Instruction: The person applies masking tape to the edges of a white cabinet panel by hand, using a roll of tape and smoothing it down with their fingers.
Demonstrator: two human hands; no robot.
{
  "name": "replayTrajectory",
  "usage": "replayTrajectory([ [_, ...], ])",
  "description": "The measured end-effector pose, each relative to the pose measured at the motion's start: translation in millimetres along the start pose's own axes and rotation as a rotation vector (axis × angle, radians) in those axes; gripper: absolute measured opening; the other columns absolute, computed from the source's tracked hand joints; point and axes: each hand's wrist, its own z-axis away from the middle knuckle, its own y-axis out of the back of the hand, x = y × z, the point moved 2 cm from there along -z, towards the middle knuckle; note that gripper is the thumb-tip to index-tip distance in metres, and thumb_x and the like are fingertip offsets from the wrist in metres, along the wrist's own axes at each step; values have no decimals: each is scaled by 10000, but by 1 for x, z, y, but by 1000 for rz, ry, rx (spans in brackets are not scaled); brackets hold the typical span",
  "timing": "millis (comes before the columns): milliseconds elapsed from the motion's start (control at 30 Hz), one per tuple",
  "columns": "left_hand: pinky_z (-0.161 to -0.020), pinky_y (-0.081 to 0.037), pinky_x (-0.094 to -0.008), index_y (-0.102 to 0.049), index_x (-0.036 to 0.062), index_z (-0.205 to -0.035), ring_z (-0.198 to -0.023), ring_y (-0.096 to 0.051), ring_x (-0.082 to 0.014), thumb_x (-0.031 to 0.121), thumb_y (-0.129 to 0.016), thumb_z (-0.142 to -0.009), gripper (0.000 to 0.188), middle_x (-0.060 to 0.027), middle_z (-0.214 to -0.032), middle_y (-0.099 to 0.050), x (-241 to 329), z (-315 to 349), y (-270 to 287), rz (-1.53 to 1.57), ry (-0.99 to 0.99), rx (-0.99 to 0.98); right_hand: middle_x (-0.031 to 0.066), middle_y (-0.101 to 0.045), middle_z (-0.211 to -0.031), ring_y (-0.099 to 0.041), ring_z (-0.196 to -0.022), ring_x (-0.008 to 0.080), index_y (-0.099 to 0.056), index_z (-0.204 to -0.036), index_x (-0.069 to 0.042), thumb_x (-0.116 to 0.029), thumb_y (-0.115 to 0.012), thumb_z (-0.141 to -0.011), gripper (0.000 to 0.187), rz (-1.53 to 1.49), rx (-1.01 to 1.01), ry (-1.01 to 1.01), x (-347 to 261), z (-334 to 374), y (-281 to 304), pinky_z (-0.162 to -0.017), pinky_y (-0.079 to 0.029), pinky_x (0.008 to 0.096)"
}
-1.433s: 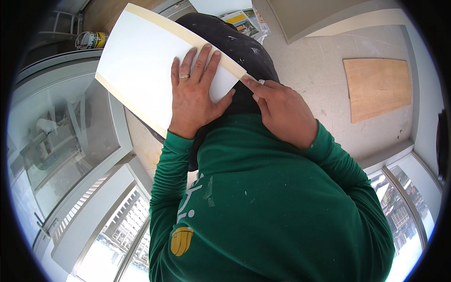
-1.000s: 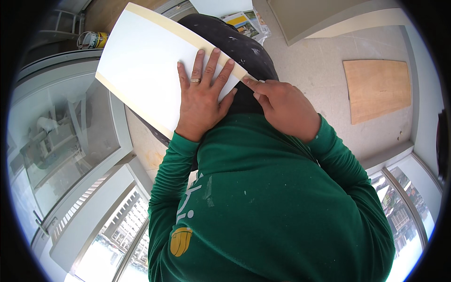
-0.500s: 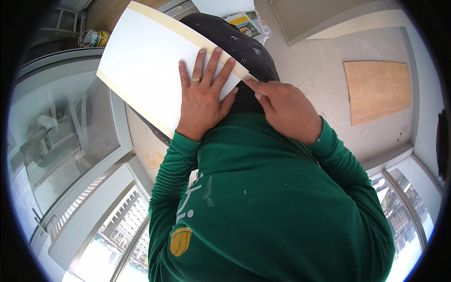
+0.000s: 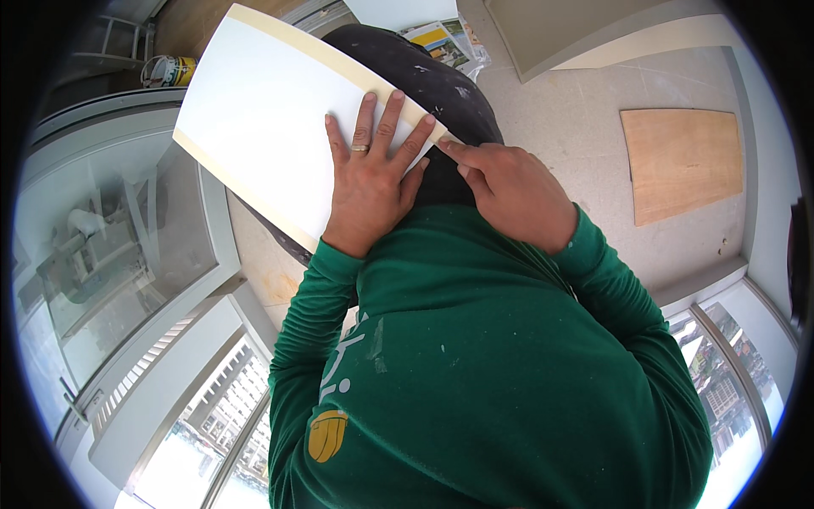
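A white panel [image 4: 263,119] lies slanted across my lap, with cream tape strips [image 4: 309,47] along its two long edges. My left hand [image 4: 369,191] rests flat on the panel near its right end, fingers spread, a ring on one finger. The fingertips reach the upper taped edge. My right hand [image 4: 517,191] is at the panel's right corner. Its index finger points along the tape's end and touches the corner, with the thumb bent beneath and the other fingers curled out of sight. Whatever the curled fingers hold, if anything, is hidden.
A thin wooden board [image 4: 685,165] lies on the tiled floor at right. Printed papers [image 4: 441,44] in plastic are beyond my knee. A paint bucket [image 4: 170,71] stands at far left, near a glass door [image 4: 110,229]. Windows are at both lower sides.
My left hand has slid slightly right and its fingertips sit nearer the taped edge. The right hand has barely moved, staying at the panel's corner.
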Motion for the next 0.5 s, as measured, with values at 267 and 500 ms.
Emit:
replayTrajectory([
  [267, -1285, -172, -729, -684, 310, -1480, -1587, -368, -371, 217, -771, -934, 561, -84, -1679, -477, 3, 2, -5, 30, -56, 35, 210, -743, -920, -724, -836, 425, -747, -1331, -80, -109, -567, -1016, 364, 7, -49, -8, 2, -3, 2, -781, -589, 540],
  [500, -1291, -239, -637, -682, 294, -1488, -1549, -434, -357, 238, -797, -936, 566, -70, -1651, -524, 3, 2, 2, 35, -21, 71, 195, -748, -922, -732, -824, 414, -744, -1326, -66, -117, -572, -1016, 358, 42, -22, 14, 1, -3, -1, -774, -599, 527],
])
